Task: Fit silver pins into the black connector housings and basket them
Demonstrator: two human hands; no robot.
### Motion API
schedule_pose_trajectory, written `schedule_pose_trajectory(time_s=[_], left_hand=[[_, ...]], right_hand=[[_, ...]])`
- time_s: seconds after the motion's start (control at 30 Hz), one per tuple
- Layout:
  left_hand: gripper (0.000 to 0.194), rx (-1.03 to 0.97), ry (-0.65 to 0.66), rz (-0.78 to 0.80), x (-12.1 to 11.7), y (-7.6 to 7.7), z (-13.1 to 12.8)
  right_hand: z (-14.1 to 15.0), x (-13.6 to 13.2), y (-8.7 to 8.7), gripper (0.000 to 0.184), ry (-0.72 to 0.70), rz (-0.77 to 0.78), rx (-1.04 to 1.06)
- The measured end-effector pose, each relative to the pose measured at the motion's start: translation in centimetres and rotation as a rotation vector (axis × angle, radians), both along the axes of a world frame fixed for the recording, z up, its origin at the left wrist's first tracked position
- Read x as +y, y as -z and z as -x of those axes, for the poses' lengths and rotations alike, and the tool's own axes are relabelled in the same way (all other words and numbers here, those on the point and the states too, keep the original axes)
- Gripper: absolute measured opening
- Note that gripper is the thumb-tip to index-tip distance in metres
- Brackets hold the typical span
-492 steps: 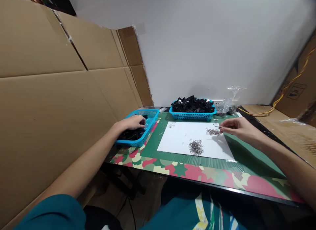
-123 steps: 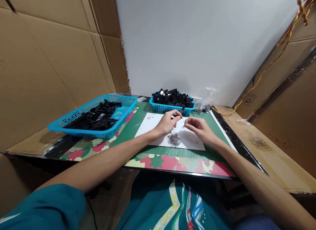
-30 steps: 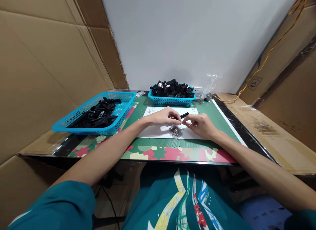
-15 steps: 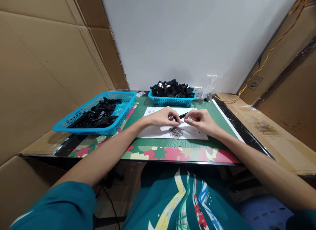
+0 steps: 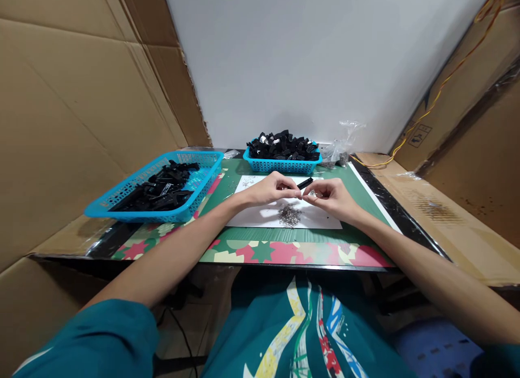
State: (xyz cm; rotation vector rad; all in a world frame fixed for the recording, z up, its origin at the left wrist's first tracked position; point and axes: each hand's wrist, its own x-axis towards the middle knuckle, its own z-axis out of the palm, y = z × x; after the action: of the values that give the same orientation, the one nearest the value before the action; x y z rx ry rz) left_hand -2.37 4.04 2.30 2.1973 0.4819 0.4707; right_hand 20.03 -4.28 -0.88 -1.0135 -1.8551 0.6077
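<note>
My left hand (image 5: 276,189) is closed around a narrow black plastic part (image 5: 305,183), whose end sticks out past the fingers toward the upper right. Most of that part is hidden by the hand. Facing it, my right hand (image 5: 331,198) is closed in a pinch, its fingertips touching or almost touching the left ones. Whatever sits in the right pinch is too small to make out. Just below the hands, a pile of tiny shiny metal pieces (image 5: 289,216) lies on a white sheet (image 5: 252,218).
A large blue basket (image 5: 190,208) with black parts (image 5: 162,188) stands at left. Behind the hands is a smaller blue basket (image 5: 280,165) heaped with black pieces (image 5: 282,146). Clear plastic bags (image 5: 337,153) lie beside it. Cardboard walls (image 5: 81,85) flank the table.
My left fingertips have moved right and slightly up, away from the metal pile to the right fingertips. The black part has tilted and shifted a little. My right hand has hardly moved.
</note>
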Motion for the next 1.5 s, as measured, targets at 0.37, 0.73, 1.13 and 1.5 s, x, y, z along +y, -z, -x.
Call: schedule_pose_trajectory(time_s=[0.37, 0.73, 1.13, 1.5], left_hand=[[0.037, -0.135, -0.042, 0.17, -0.2, 0.9, -0.8], [0.037, -0.373, -0.179, 0.255, -0.8, 1.7, -1.7], [0.04, -0.41, -0.243, 0.256, -1.3, 1.9, -2.2], [0.032, -0.416, -0.227, 0.257, -0.6, 1.4, -2.0]], right_hand=[[0.3, 0.0, 0.1, 0.034, 0.029, -0.12, 0.129], [1.0, -0.7, -0.1, 0.026, 0.116, -0.222, 0.147], [0.8, -0.7, -0.1, 0.029, 0.142, -0.217, 0.16], [0.3, -0.3, -0.2, 0.03, 0.251, -0.214, 0.16]])
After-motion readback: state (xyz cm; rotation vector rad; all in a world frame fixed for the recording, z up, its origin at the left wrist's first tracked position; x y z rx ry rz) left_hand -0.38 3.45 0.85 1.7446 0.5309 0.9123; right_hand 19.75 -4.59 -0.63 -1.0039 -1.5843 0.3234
